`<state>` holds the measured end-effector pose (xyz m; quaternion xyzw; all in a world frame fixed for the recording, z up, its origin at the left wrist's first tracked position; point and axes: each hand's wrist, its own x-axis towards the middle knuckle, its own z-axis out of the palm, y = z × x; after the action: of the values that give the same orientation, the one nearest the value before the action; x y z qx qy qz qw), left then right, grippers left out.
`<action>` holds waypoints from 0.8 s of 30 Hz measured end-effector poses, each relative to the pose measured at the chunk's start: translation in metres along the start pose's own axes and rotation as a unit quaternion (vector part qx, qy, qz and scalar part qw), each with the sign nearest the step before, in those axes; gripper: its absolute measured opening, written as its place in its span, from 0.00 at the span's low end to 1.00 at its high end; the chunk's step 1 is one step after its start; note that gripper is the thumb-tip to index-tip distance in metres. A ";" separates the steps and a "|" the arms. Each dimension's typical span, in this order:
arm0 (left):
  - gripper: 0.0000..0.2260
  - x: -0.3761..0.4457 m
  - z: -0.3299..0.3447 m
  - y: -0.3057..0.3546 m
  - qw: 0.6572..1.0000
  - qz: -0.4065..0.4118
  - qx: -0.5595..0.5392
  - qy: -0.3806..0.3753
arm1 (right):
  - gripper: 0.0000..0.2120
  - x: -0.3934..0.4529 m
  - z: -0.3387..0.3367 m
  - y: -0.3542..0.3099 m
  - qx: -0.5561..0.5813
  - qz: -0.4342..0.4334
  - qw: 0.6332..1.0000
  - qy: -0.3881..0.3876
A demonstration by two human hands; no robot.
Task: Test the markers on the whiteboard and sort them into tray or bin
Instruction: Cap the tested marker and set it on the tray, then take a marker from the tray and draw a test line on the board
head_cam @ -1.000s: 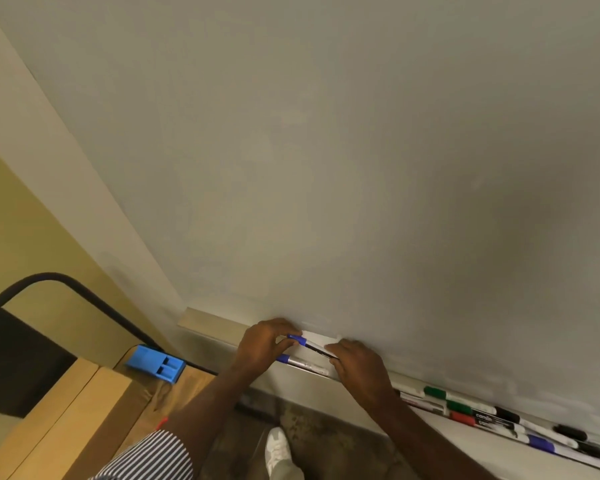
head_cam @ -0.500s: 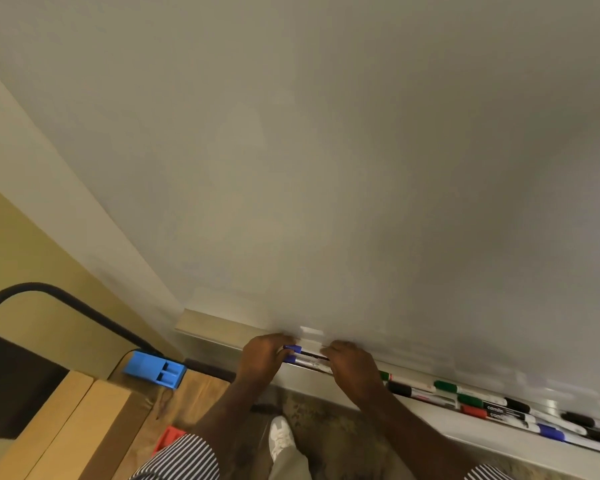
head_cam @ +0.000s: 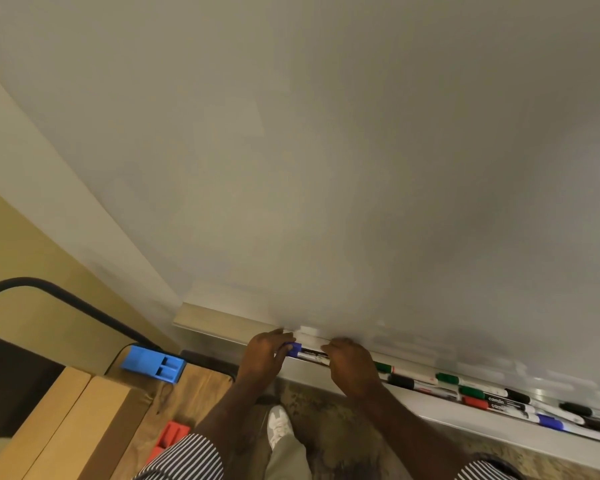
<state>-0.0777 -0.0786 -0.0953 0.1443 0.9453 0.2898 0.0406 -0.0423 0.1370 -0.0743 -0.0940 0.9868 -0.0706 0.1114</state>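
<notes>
So you've got a blue-capped marker [head_cam: 309, 353] at lower center of the frame, lying along the whiteboard's tray [head_cam: 215, 322]. Your left hand [head_cam: 262, 355] has its fingers curled round the cap end, and your right hand [head_cam: 352, 363] grips the barrel. More markers [head_cam: 482, 396] sit in the tray toward the lower right. A blue bin [head_cam: 153, 366] is at lower left.

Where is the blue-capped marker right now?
In the head view, the blue-capped marker lies low centre on the whiteboard ledge, held between the left hand and right hand.
</notes>
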 end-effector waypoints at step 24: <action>0.14 -0.001 0.009 0.040 0.996 0.079 -0.037 0.028 | 0.19 -0.023 -0.009 0.022 0.014 -0.019 0.992 0.123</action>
<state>-0.0651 -0.0422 -0.0805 0.2092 0.9203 0.3304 -0.0036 -0.0257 0.1638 -0.0645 -0.1017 0.9900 -0.0972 -0.0109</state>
